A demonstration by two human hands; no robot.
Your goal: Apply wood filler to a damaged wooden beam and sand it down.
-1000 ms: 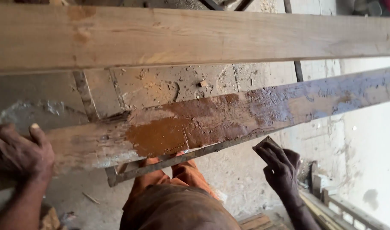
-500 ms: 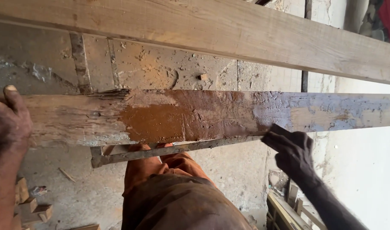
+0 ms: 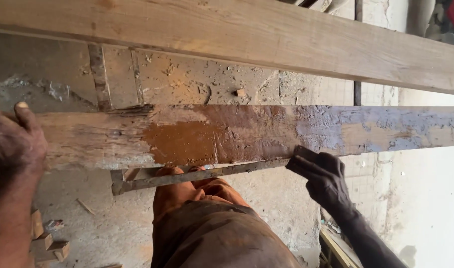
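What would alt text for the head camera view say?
A person's left hand steadies a worn wooden plank while the stained right hand presses a dark pad against its brown-coated edge. A paler beam lies above, over a dusty concrete floor.

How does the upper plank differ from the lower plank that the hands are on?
The upper plank is pale, bare wood; the lower plank is stained brown in the middle and bluish-grey toward the right. The upper plank's surface looks even, while the lower plank is rough and worn at its left part. The left hand and right hand touch only the lower plank. Both are long wooden boards lying across the view.
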